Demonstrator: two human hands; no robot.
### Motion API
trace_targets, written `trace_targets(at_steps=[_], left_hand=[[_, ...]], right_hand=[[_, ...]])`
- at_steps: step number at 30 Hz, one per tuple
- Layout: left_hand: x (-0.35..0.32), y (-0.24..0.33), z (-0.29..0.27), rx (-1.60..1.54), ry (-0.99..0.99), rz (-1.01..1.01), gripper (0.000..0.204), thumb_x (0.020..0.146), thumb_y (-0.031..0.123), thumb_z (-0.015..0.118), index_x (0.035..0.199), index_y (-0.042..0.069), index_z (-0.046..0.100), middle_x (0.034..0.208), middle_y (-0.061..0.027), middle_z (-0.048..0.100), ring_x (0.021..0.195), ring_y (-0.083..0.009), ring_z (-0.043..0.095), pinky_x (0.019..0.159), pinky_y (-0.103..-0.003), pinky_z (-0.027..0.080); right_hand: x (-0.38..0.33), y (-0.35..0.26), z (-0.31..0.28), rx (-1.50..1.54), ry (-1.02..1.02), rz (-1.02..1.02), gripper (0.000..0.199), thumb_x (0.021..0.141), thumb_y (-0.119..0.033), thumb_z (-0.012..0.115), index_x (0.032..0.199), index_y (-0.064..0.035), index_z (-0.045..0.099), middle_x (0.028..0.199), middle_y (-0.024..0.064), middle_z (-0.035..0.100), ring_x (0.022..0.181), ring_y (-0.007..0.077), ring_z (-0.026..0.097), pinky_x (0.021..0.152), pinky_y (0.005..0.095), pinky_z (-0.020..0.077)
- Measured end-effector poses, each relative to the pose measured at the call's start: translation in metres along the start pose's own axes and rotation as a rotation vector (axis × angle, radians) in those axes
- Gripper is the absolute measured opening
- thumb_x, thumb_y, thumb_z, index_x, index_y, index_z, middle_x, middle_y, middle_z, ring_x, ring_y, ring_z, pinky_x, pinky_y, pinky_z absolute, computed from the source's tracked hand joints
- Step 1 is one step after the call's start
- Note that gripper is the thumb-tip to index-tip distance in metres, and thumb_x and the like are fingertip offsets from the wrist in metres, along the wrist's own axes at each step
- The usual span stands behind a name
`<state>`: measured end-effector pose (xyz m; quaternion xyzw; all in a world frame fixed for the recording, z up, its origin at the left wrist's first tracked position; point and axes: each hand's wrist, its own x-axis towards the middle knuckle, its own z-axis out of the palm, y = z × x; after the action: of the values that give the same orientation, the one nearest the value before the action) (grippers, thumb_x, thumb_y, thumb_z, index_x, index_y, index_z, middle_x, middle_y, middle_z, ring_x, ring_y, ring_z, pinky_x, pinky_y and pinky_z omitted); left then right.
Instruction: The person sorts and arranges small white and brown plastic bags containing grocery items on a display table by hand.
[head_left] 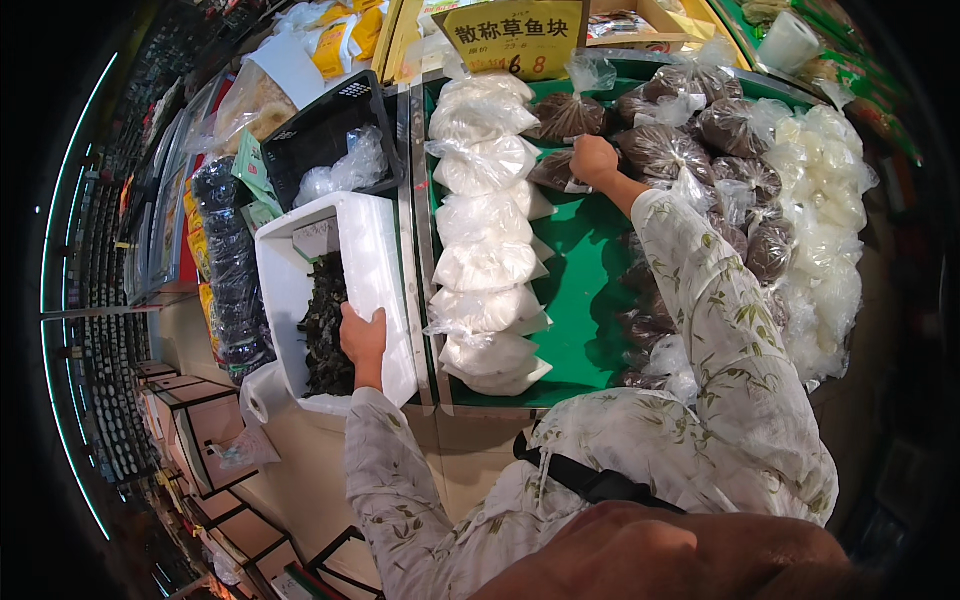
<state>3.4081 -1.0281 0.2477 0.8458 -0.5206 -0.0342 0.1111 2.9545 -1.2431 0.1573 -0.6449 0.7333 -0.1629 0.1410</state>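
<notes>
My right hand (594, 162) is closed at the top of a clear plastic bag of dark brown goods (556, 172), in the far part of a green-lined bin. Just beyond it lies another tied brown bag (570, 117). My left hand (363, 342) is at the near right side of a white foam box (375, 250). Its thumb lies apart against the white wall, and its fingers curl over the rim, their tips partly hidden. Beside those fingers, dark, crinkled dried pieces (327, 325) fill part of the box.
White bags (487, 235) line the bin's left side. Brown bags (665, 150) and pale bags (820, 220) are heaped at right. A yellow sign (512, 38) stands at the back. Left are a black crate (330, 140), a plastic roll (268, 392) and pink boxes (205, 435).
</notes>
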Motion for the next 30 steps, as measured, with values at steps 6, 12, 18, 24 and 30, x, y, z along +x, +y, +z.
trace_targets(at_steps=[6, 12, 18, 24, 30], left_hand=[[0.004, 0.003, 0.000, 0.024, -0.026, -0.026, 0.047, 0.072, 0.029, 0.069, 0.105, 0.002, 0.050, 0.095, -0.0226, 0.065, 0.089, -0.0421, 0.062, 0.078, -0.050, 0.049], [0.001, 0.000, 0.001, 0.020, -0.007, -0.014, 0.046, 0.071, 0.029, 0.069, 0.104, 0.002, 0.050, 0.094, -0.0224, 0.065, 0.088, -0.0416, 0.063, 0.077, -0.049, 0.049], [0.002, 0.005, -0.001, 0.016, -0.009, -0.001, 0.046, 0.071, 0.028, 0.070, 0.104, 0.002, 0.050, 0.094, -0.0222, 0.066, 0.088, -0.0418, 0.063, 0.077, -0.049, 0.049], [0.001, 0.001, 0.002, 0.008, -0.011, 0.007, 0.048, 0.071, 0.028, 0.070, 0.106, 0.002, 0.050, 0.095, -0.0221, 0.066, 0.089, -0.0412, 0.063, 0.077, -0.049, 0.049], [0.005, 0.003, 0.003, 0.053, -0.001, 0.011, 0.051, 0.071, 0.028, 0.070, 0.110, 0.002, 0.050, 0.097, -0.0228, 0.066, 0.090, -0.0409, 0.063, 0.078, -0.048, 0.050]], right_hand=[[-0.015, -0.004, -0.006, -0.002, 0.098, -0.154, 0.013, 0.075, -0.011, 0.058, 0.082, -0.0027, 0.066, 0.086, 0.0210, 0.067, 0.083, 0.0395, 0.065, 0.075, 0.0480, 0.0521], [-0.009, 0.011, 0.031, 0.136, 0.157, 0.122, 0.013, 0.076, -0.011, 0.056, 0.081, -0.0054, 0.067, 0.092, 0.0189, 0.066, 0.089, 0.0386, 0.063, 0.079, 0.0475, 0.0501], [-0.006, 0.014, 0.031, 0.184, 0.186, 0.211, 0.014, 0.072, -0.012, 0.058, 0.081, -0.0050, 0.067, 0.090, 0.0191, 0.067, 0.089, 0.0390, 0.063, 0.079, 0.0460, 0.0500], [-0.011, 0.008, 0.032, 0.396, 0.237, 0.279, 0.021, 0.067, -0.020, 0.063, 0.081, -0.0039, 0.063, 0.086, 0.0198, 0.066, 0.086, 0.0393, 0.063, 0.077, 0.0465, 0.0489], [-0.023, 0.019, 0.038, 0.410, -0.024, 0.020, 0.060, 0.066, -0.024, 0.066, 0.119, -0.0047, 0.046, 0.105, 0.0258, 0.060, 0.102, 0.0399, 0.057, 0.088, 0.0446, 0.0460]])
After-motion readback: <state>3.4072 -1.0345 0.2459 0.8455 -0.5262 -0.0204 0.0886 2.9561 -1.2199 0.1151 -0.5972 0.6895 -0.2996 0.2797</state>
